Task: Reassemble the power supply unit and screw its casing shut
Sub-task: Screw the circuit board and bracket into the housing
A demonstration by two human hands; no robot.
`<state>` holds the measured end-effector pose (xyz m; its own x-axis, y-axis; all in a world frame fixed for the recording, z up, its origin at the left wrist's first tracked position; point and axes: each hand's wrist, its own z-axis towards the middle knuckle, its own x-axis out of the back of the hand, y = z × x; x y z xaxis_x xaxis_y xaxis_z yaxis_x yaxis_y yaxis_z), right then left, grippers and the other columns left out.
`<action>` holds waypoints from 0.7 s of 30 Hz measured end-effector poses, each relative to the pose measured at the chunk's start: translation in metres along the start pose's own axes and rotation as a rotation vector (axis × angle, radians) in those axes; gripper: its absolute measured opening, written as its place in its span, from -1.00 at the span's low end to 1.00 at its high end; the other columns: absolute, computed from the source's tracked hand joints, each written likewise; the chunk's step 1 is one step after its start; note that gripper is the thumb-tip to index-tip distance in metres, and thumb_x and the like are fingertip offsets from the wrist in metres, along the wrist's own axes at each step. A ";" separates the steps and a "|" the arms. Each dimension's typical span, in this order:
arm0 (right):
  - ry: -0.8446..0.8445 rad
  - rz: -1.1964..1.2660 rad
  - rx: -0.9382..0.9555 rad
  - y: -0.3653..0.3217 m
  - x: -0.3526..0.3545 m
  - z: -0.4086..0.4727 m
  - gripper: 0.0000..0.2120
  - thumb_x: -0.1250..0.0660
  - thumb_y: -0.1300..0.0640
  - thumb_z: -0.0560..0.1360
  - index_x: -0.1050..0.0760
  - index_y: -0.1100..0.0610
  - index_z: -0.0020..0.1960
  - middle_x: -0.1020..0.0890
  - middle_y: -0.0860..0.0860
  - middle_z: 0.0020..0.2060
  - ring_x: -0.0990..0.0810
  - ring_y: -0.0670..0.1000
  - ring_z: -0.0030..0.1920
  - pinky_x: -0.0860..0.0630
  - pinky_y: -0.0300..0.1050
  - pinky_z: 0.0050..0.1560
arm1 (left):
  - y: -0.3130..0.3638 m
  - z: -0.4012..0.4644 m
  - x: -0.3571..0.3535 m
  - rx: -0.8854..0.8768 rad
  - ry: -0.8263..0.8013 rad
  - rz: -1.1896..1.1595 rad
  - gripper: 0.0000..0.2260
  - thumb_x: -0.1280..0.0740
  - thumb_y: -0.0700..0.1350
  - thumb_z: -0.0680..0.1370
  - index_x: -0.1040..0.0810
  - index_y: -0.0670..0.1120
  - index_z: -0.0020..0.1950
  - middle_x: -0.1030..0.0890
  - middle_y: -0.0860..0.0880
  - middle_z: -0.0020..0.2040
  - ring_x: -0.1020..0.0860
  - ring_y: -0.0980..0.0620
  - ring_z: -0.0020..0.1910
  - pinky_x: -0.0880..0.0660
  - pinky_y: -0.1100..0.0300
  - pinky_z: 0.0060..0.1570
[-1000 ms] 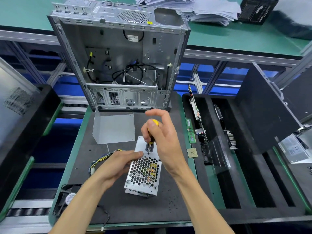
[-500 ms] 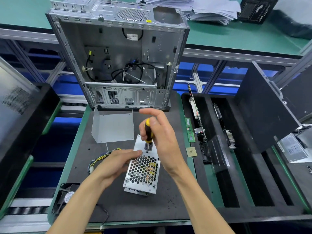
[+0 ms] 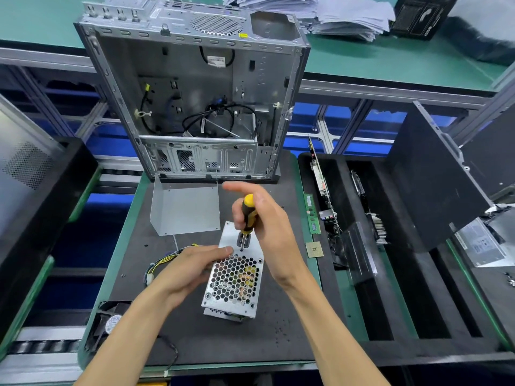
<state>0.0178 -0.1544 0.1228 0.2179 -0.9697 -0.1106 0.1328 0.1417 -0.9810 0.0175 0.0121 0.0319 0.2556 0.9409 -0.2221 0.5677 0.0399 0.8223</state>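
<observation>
While an emptied grey steel computer chassis (image 3: 195, 87) looms behind, the perforated silver power supply unit (image 3: 233, 277) stays on the black mat, left hand (image 3: 192, 267) gripping it; the right hand (image 3: 267, 218) has raised its clamped yellow-and-black screwdriver (image 3: 247, 215) upright, suggesting a casing screw is being driven.

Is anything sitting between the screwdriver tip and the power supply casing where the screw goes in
Nothing visible does. The right hand holds the screwdriver upright with its tip down on the top of the power supply unit, just above the honeycomb grille. The left hand grips the unit's left side, its fingertip beside the tip, not under it.
</observation>
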 end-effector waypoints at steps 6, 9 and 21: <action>0.016 0.050 -0.013 -0.002 -0.001 -0.001 -0.86 -0.23 0.17 0.62 -0.46 0.24 0.10 -0.62 0.10 -0.14 -0.61 -0.01 -0.13 -0.49 -0.19 -0.08 | 0.000 0.000 0.000 -0.003 -0.007 -0.002 -0.75 -0.45 0.00 0.52 -0.74 -0.17 0.01 -0.71 -0.22 0.08 -0.67 -0.16 0.10 -0.55 0.00 0.15; 0.008 0.076 0.009 -0.001 -0.002 -0.002 -0.87 -0.30 0.25 0.59 -0.36 0.19 0.08 -0.61 0.15 -0.18 -0.62 -0.07 -0.20 -0.52 -0.28 -0.10 | -0.001 0.000 0.001 -0.004 -0.030 0.014 -0.67 -0.41 0.01 0.57 -0.69 -0.24 0.14 -0.69 -0.24 0.15 -0.62 -0.24 0.22 -0.46 -0.14 0.36; -0.009 0.021 -0.009 0.000 -0.003 0.003 -0.92 -0.26 0.20 0.63 -0.47 0.18 -0.03 -0.62 0.00 -0.29 -0.57 -0.03 -0.28 -0.51 -0.23 -0.15 | 0.001 -0.003 -0.001 -0.009 -0.014 0.016 -0.71 -0.40 -0.02 0.58 -0.70 -0.23 0.11 -0.70 -0.23 0.12 -0.64 -0.22 0.18 -0.50 -0.10 0.32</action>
<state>0.0196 -0.1512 0.1240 0.2295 -0.9646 -0.1300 0.1191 0.1603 -0.9799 0.0159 0.0118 0.0348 0.2757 0.9366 -0.2160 0.5566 0.0277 0.8303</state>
